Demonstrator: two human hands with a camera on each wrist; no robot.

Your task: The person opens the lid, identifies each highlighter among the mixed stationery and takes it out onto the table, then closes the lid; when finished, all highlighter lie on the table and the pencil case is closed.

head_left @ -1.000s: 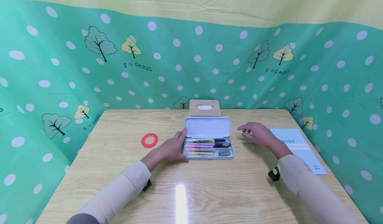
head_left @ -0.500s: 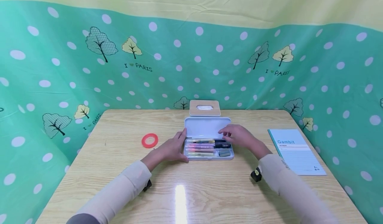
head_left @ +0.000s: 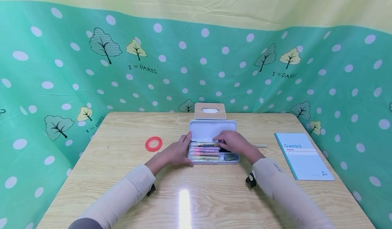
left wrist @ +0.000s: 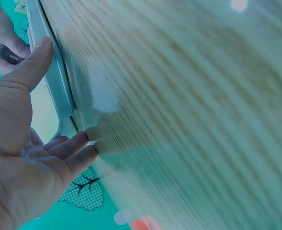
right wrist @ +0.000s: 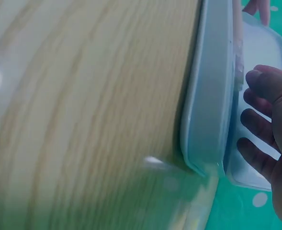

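Observation:
A white pencil case (head_left: 237, 158) lies with its lid (head_left: 202, 130) raised, several pens (head_left: 205, 154) in rows and a grey eraser (head_left: 230, 157) inside. My left hand (head_left: 176, 153) rests at the case's left end, thumb along the front edge and fingers extended toward the back, as the left wrist view also shows. Over the right half of the case hovers my right hand (head_left: 234, 142), fingertips close above the pens. In the right wrist view its fingers (right wrist: 258, 125) are loosely bent with no object between them. The hand hides the pens' right ends.
A pale pen (head_left: 261, 145) lies on the table right of the case, partly behind the right wrist. Further right is a Gambit notebook (head_left: 306, 157). To the left sits a red tape ring (head_left: 147, 144). A tissue box (head_left: 199, 111) stands behind the lid.
My right hand has moved left, from above the table beside the case to over the pens inside, uncovering the notebook. The left hand has stayed at the case's left end.

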